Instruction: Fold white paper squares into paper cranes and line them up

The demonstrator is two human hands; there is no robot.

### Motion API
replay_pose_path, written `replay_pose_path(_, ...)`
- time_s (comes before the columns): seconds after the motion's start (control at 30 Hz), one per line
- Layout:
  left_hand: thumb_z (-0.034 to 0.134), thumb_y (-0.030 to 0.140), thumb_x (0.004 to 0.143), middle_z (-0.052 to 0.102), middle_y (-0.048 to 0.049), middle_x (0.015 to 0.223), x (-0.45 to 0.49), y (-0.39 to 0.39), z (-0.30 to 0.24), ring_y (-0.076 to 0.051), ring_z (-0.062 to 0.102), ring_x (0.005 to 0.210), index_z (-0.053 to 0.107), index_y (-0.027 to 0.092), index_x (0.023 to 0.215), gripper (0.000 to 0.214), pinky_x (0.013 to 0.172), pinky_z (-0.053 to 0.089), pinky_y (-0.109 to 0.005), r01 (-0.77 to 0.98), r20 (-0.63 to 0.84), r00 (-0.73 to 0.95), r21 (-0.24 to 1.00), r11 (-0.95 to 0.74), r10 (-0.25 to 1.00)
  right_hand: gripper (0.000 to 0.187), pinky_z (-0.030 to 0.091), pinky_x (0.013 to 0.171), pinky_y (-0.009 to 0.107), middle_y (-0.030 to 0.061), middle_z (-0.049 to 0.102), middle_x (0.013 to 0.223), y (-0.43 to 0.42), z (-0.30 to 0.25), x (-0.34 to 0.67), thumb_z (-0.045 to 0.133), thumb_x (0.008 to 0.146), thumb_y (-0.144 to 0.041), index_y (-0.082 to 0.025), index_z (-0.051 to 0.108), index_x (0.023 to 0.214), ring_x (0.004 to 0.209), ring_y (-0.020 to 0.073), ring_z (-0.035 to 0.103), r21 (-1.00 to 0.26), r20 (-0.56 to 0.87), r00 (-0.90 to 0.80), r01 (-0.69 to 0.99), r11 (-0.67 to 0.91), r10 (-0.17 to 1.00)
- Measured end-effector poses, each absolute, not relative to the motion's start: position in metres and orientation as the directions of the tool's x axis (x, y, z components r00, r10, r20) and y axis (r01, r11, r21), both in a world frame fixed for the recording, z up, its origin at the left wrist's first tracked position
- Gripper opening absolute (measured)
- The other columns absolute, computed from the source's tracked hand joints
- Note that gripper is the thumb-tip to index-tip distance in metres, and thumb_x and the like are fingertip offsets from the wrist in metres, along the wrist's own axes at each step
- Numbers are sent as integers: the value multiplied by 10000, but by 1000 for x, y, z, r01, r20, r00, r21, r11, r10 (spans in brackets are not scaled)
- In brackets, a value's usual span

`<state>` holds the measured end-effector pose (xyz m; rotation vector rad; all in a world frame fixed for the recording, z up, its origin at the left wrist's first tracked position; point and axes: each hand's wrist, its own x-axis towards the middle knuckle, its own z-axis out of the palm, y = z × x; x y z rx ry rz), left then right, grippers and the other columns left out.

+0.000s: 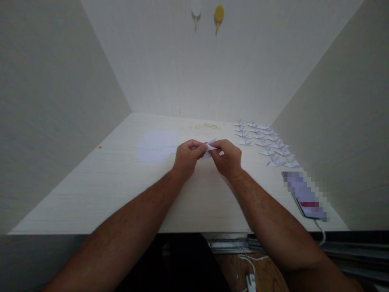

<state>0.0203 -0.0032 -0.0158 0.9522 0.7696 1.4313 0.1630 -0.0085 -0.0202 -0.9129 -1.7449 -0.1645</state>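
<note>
Between my two hands, over the middle of the white table, is a small folded piece of white paper with pointed ends. My left hand pinches its left side between thumb and fingers. On the other side, my right hand grips it the same way. Fingers cover much of the paper, so its exact folded form is hard to make out. White paper sheets lie flat to the left of my left hand. Several white origami cranes stand in rows beyond my right hand.
A phone, its screen blurred, lies at the table's right side with a white cable running over the front edge. Panels enclose the table left, right and behind. Two hooks, one yellow, one white, are on the back panel.
</note>
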Motion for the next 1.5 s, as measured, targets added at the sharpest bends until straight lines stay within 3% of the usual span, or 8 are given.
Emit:
replay_pose_path(0.37, 808, 237, 630, 571, 45, 496, 20, -4, -19, -50, 444, 463, 634, 151, 635, 194, 486, 322, -201, -429, 134, 8, 895, -118, 991, 118, 559, 723, 313, 29, 733, 833, -9, -21, 164, 594, 847, -185, -226, 703, 863, 796, 173, 686, -321, 842, -116, 678, 661, 528)
replay_pose_path(0.57, 809, 281, 644, 734, -23, 753, 19, -2, -25, -110, 641, 656, 650, 157, 732, 220, 672, 496, -262, -413, 182, 34, 898, -152, 983, 118, 558, 661, 297, 25, 713, 855, -13, -17, 161, 642, 810, -154, -222, 700, 886, 782, 160, 661, -460, 791, -98, 556, 692, 604)
replay_pose_path(0.83, 805, 260, 655, 764, -52, 840, 18, -3, -21, -153, 702, 764, 654, 156, 755, 209, 761, 549, -316, -403, 263, 67, 890, -215, 962, 91, 543, 650, 289, 12, 680, 859, -14, -16, 159, 658, 780, -168, -222, 663, 854, 790, 153, 641, -637, 680, -26, 475, 608, 733)
replay_pose_path(1.13, 792, 239, 676, 742, -31, 795, 14, -1, -21, -133, 686, 738, 647, 153, 773, 194, 748, 545, -296, -336, 298, 63, 905, -261, 952, 93, 542, 666, 291, 14, 695, 857, -11, -19, 159, 622, 800, -171, -223, 680, 851, 804, 158, 651, -640, 671, -31, 480, 600, 740)
replay_pose_path(1.37, 805, 277, 665, 728, -29, 784, 16, -6, -19, -150, 691, 755, 671, 162, 804, 225, 758, 547, -311, -351, 270, 91, 910, -223, 959, 104, 547, 685, 314, 25, 721, 833, -14, -18, 159, 616, 820, -191, -217, 711, 852, 770, 169, 672, -565, 722, -45, 537, 626, 690)
replay_pose_path(1.5, 819, 294, 643, 722, -23, 757, 16, -5, -21, -136, 672, 713, 678, 161, 780, 237, 727, 533, -294, -343, 238, 57, 916, -205, 969, 81, 542, 644, 308, 22, 735, 795, -14, -22, 159, 663, 819, -270, -218, 720, 845, 699, 166, 671, -579, 718, 31, 582, 572, 695)
